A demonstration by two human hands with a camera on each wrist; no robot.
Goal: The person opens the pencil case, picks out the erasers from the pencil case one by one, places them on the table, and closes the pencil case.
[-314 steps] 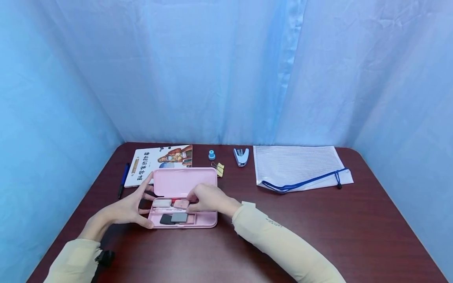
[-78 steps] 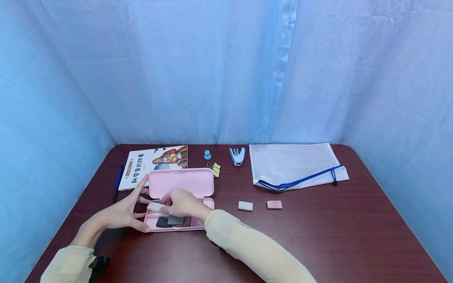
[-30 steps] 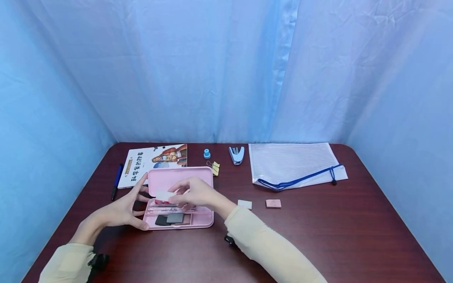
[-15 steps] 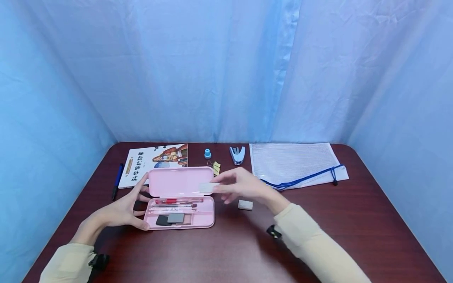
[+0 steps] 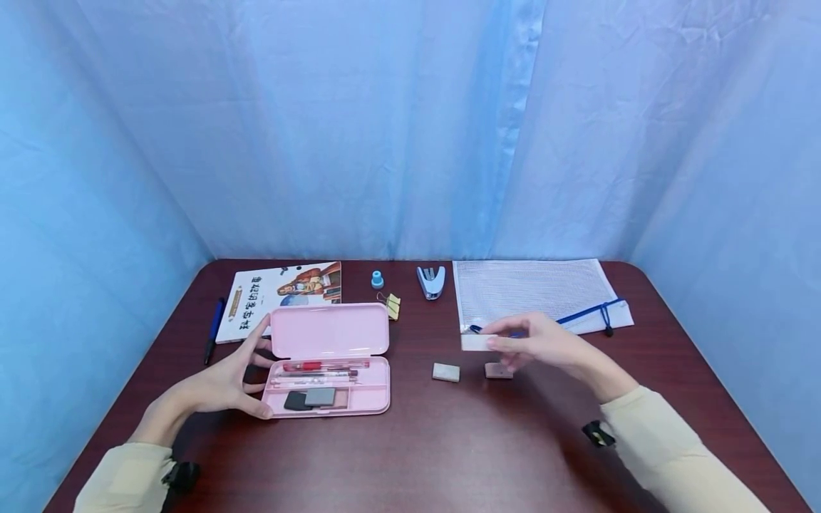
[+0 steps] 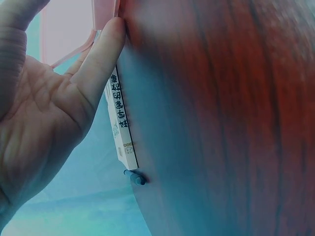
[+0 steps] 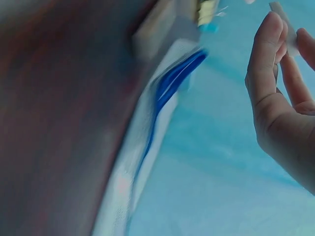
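An open pink pencil case (image 5: 368, 395) lies on the table, holding a red pen (image 5: 311, 365), other pens and grey and black blocks. My left hand (image 5: 218, 381) rests against its left end. The thumb touches the near corner and the index finger reaches up to the lid (image 5: 330, 331), fingers spread. My right hand (image 5: 545, 349) pinches a white eraser (image 5: 475, 343) between thumb and fingers, raised over the table. Below it on the tabletop lie a second white eraser (image 5: 445, 372) and a pink eraser (image 5: 496, 371), the latter partly hidden by the hand.
At the back lie a book (image 5: 256, 296), a small light-blue object (image 5: 377, 279), a yellow binder clip (image 5: 393, 306), a blue stapler (image 5: 431, 282) and a white mesh zip pouch (image 5: 526, 288). A blue pen (image 5: 214, 331) lies by the left edge. Curtains hang around the table.
My right hand has carried the white eraser out of the pencil case and across to the right. Earlier, the other white eraser and the pink one were taken out. The left hand stays put.
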